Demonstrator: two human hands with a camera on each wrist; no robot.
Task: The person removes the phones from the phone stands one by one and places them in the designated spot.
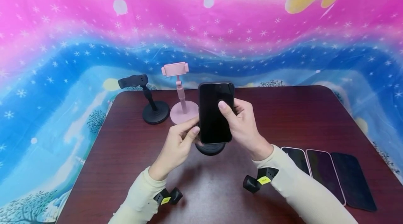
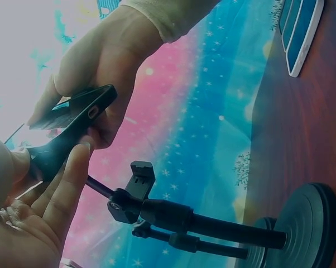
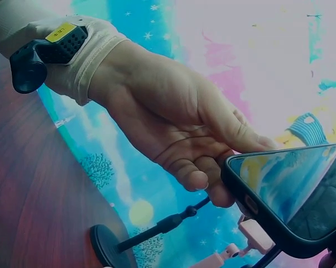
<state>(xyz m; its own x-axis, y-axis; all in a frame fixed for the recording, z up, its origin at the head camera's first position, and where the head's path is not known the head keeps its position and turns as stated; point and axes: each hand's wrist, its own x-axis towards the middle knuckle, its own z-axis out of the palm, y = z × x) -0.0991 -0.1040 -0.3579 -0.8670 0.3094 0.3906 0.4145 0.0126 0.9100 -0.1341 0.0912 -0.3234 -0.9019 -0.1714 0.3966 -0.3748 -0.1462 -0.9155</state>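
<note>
Upright in the head view, a black smartphone (image 1: 214, 119) has its dark screen toward me. My left hand (image 1: 176, 143) pinches its left edge between thumb and fingers; the left wrist view shows those fingers (image 2: 73, 178) close under the case. My right hand (image 1: 245, 126) grips the right edge, its thumb lying across the screen. In the right wrist view the phone (image 3: 291, 195) is tilted and its screen mirrors the surroundings. Behind and below the phone stands a black phone stand (image 1: 210, 149); its clamp (image 2: 137, 187) shows in the left wrist view.
Another black phone stand (image 1: 155, 112) and a pink phone stand (image 1: 184, 112) stand at the back left of the brown table (image 1: 283, 112). At the right lie a light-edged phone (image 1: 325, 171), a dark phone (image 1: 354, 180) and another phone (image 1: 296, 159) partly behind my sleeve.
</note>
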